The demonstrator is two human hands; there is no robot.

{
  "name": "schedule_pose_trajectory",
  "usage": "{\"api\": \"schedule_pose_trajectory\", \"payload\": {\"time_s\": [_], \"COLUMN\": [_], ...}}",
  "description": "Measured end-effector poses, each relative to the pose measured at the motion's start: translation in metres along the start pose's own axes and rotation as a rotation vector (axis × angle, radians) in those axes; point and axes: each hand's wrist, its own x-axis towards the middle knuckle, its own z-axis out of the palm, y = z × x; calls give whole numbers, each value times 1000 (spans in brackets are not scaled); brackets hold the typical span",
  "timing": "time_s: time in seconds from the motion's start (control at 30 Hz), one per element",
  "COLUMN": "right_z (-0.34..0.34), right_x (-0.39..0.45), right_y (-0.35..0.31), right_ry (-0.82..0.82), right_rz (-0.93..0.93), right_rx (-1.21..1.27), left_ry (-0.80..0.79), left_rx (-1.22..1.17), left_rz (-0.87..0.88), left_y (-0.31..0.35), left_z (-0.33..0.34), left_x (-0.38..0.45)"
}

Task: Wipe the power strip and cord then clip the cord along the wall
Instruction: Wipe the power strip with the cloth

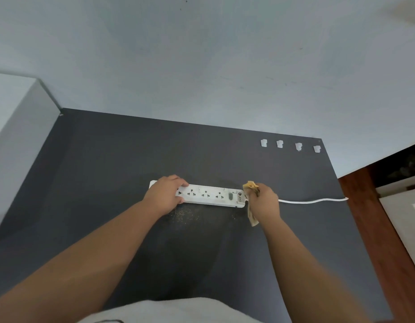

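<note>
A white power strip [209, 195] with several sockets lies flat across the dark table [108, 171]. My left hand [165, 194] presses down on its left end, fingers over the top edge. My right hand [263, 201] is closed on a crumpled tan cloth [250, 186] at the strip's right end, where the cord comes out. The white cord [313, 201] runs right from under that hand to the table's right edge. Several white cord clips [290, 145] sit in a row near the table's back right edge, by the wall.
Fine crumbs or dust [185, 214] are scattered on the table just in front of the strip. A pale wall [202, 66] rises behind the table. A white box-like block [13, 117] stands at the left. Brown wooden furniture [374, 229] borders the table's right side.
</note>
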Motion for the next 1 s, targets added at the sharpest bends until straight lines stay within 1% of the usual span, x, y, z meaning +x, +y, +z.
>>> {"api": "schedule_pose_trajectory", "payload": {"time_s": [0.13, 0.23, 0.27, 0.37, 0.4, 0.53, 0.63, 0.7, 0.77, 0.87, 0.93, 1.0], "right_z": [4, -7, -11, -15, -13, 6, 2, -4, -4, 11, 26, 39], "right_x": [-8, -28, -28, -12, -6, -7, -26, -33, -29, -23, -31, -45], "right_y": [6, 24, 26, 14, 6, -5, 9, 14, 5, -18, -29, -37], "right_ry": [-84, -199, -199, -64, -48, -45, -91, -119, -64, -16, -11, -58], "right_rz": [-6, -5, 7, 61, 77, 108, 103, 78, 2, -106, -127, -169], "right_rx": [-40, -163, -147, 38, 76, 103, 30, -19, -41, -172, -229, -249], "left_ry": [-5, -2, -8, -20, -19, -11, -10, -18, -27, -24, -21, -13], "left_rx": [10, 5, 5, -1, -1, 14, 12, 13, 13, 16, 10, 10], "left_rz": [-7, -3, -3, -13, -15, -18, -14, -9, -12, -19, -25, -22], "left_y": [1, 1, 1, 1, 2, 3, 4, 4, 4, 5, 4, 4], "left_z": [1, 0, -1, -2, -2, -1, -1, -2, -4, -3, -1, 0], "left_x": [-1, -1, -1, 0, -1, -2, -2, -1, 0, 0, 0, -1]}}
